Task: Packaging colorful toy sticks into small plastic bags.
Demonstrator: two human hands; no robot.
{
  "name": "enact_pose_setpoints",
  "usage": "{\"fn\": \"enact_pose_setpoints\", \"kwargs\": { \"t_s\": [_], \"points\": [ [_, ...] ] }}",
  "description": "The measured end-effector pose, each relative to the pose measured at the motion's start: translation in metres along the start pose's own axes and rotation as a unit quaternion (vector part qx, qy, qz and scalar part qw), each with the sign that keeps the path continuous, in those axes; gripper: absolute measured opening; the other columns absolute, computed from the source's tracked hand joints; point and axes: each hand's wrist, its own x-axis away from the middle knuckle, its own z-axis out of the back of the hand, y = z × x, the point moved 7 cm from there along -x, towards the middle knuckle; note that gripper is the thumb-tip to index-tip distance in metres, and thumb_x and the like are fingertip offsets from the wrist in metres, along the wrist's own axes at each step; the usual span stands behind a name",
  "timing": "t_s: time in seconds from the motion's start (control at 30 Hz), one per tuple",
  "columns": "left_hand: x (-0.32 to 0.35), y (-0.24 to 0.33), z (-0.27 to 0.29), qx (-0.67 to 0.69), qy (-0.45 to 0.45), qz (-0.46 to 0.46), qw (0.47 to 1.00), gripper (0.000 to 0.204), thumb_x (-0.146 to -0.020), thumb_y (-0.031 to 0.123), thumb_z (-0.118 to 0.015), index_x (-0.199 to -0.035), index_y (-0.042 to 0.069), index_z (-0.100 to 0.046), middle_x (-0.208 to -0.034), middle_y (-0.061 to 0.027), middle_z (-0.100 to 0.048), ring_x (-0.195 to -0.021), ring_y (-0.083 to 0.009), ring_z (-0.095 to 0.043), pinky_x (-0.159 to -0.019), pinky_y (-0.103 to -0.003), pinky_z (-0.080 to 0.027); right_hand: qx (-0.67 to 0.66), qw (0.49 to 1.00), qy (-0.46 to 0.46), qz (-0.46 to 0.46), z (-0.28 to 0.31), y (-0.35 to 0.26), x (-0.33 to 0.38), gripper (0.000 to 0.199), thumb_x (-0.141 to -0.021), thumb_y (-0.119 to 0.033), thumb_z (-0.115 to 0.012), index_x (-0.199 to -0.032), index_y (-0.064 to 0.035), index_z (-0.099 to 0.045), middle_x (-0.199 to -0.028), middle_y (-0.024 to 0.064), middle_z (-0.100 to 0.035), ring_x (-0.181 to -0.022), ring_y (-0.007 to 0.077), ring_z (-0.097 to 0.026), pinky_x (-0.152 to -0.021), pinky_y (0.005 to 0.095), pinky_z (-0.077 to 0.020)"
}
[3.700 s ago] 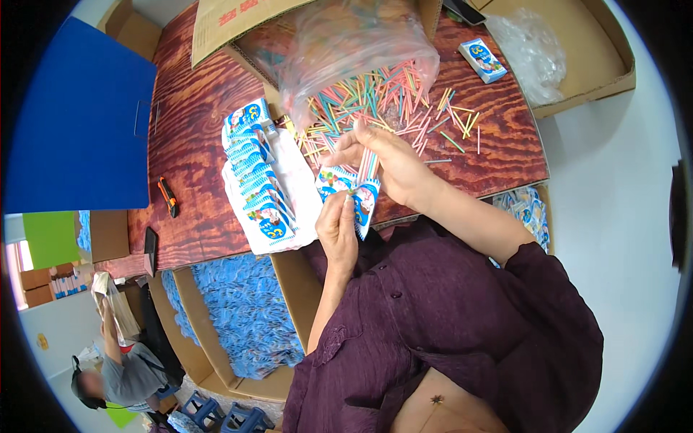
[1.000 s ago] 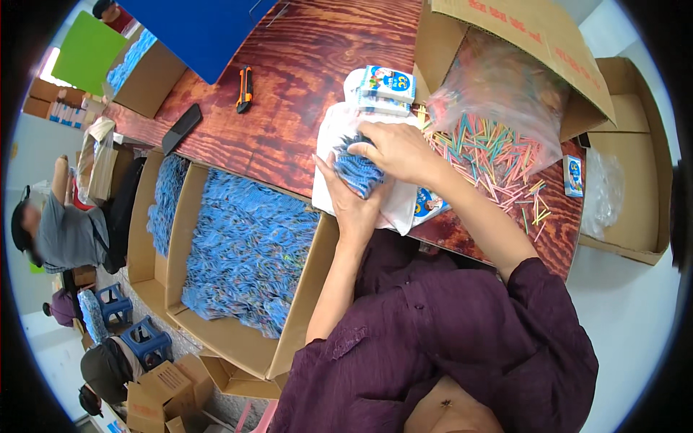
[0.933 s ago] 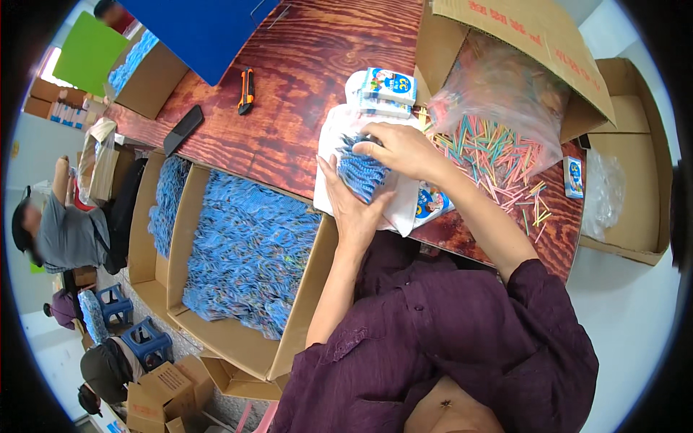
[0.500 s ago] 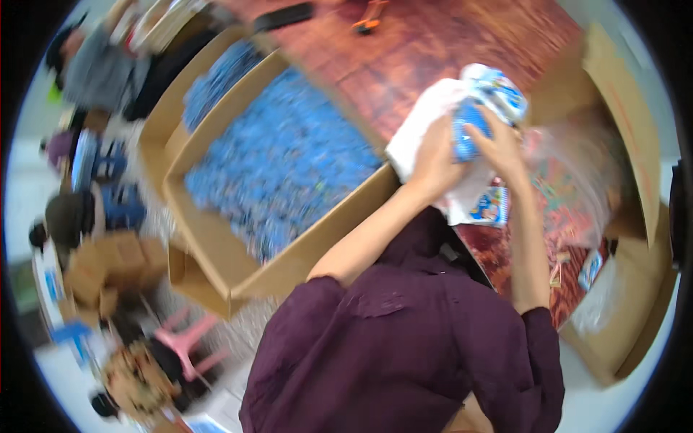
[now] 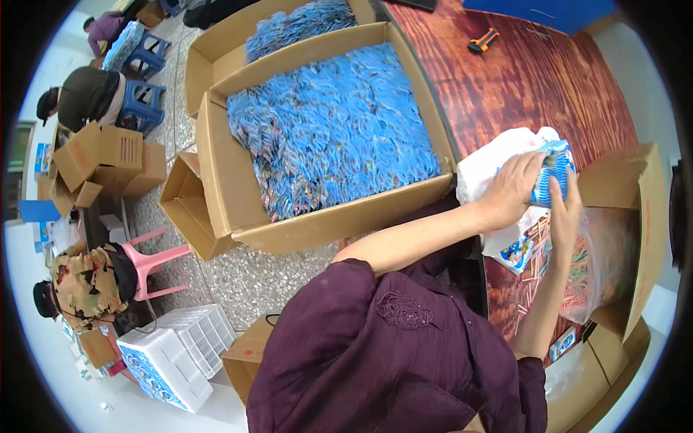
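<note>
A blue-and-white patterned bundle of what look like small packets (image 5: 553,180) is held between my two hands. My left hand (image 5: 515,189) presses on its left side with the fingers together, and my right hand (image 5: 565,209) closes on it from the near right, thumb and fingers against it. Under and left of my left hand sits a crumpled white plastic bag (image 5: 476,173). Below my hands, a blue-and-white printed packet (image 5: 515,255) lies beside the bag. Many thin coloured sticks (image 5: 533,234) are spread on the table, partly hidden by my right forearm.
A large cardboard box (image 5: 339,206) full of blue packets stands left, another behind it. The wood-patterned table (image 5: 505,94) carries an orange-and-black tool (image 5: 483,41). At right are an open carton (image 5: 646,238) and a clear plastic bag (image 5: 606,245). A pink stool (image 5: 148,263) and seated people are far left.
The view has swung, so the boxes and table appear shifted, and a white crate now shows lower left. Both hands still hold the blue bundle by the white bag.
</note>
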Motion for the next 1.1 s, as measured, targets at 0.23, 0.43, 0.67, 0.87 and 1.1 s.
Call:
{"fn": "enact_pose_setpoints", "kwargs": {
  "t_s": [0.23, 0.43, 0.67, 0.87, 1.1],
  "points": [
    [0.020, 0.006, 0.192, -0.159, 0.020, -0.003, 0.987, 0.059, -0.073, 0.000, -0.059, -0.129, -0.009, -0.041, -0.125, -0.0248, -0.051, -0.115, -0.0423, -0.049, -0.100, -0.047, -0.040, -0.083, 0.986, -0.108, 0.099, -0.143, -0.143, 0.009, 0.032, -0.094, -0.012, -0.053, -0.123, 0.0027, -0.052, -0.105, 0.0121, -0.061, -0.096, 0.0169, -0.058, -0.084, 0.0307, -0.0460],
    [0.116, -0.046, 0.310, -0.264, -0.054, 0.206, 0.941, 0.067, -0.074, -0.001, -0.065, -0.135, -0.002, -0.039, -0.125, -0.0234, -0.052, -0.116, -0.0407, -0.050, -0.099, -0.046, -0.041, -0.195, 0.937, -0.288, 0.009, -0.323, -0.135, 0.042, 0.035, -0.094, -0.016, -0.058, -0.123, 0.0013, -0.049, -0.111, 0.0073, -0.057, -0.105, 0.0126, -0.051, -0.092, 0.0286, -0.0411],
    [0.185, -0.111, 0.393, -0.253, -0.098, 0.356, 0.894, 0.079, -0.069, 0.012, -0.081, -0.136, 0.001, -0.041, -0.129, -0.0185, -0.052, -0.122, -0.0340, -0.050, -0.103, -0.039, -0.040, -0.246, 0.891, -0.381, -0.032, -0.474, -0.112, 0.066, 0.041, -0.087, -0.022, -0.058, -0.121, -0.0003, -0.050, -0.110, 0.0202, -0.062, -0.102, 0.0297, -0.061, -0.089, 0.0377, -0.0455],
    [0.178, -0.140, 0.438, -0.216, -0.102, 0.402, 0.884, 0.080, -0.069, 0.010, -0.078, -0.138, -0.001, -0.039, -0.131, -0.0177, -0.052, -0.123, -0.0305, -0.050, -0.104, -0.036, -0.039, -0.148, 0.907, -0.392, -0.045, -0.513, -0.138, 0.043, 0.042, -0.088, -0.018, -0.059, -0.122, 0.0026, -0.048, -0.109, 0.0180, -0.061, -0.101, 0.0224, -0.058, -0.088, 0.0355, -0.0450],
    [0.218, -0.147, 0.426, -0.208, -0.139, 0.430, 0.868, 0.083, -0.070, 0.014, -0.080, -0.139, 0.002, -0.037, -0.135, -0.0189, -0.048, -0.128, -0.0340, -0.045, -0.107, -0.040, -0.035, -0.140, 0.919, -0.368, -0.033, -0.527, -0.111, 0.079, 0.040, -0.085, -0.021, -0.055, -0.117, 0.0006, -0.045, -0.103, 0.0272, -0.060, -0.099, 0.0448, -0.059, -0.085, 0.0472, -0.0448]
  ]
}}
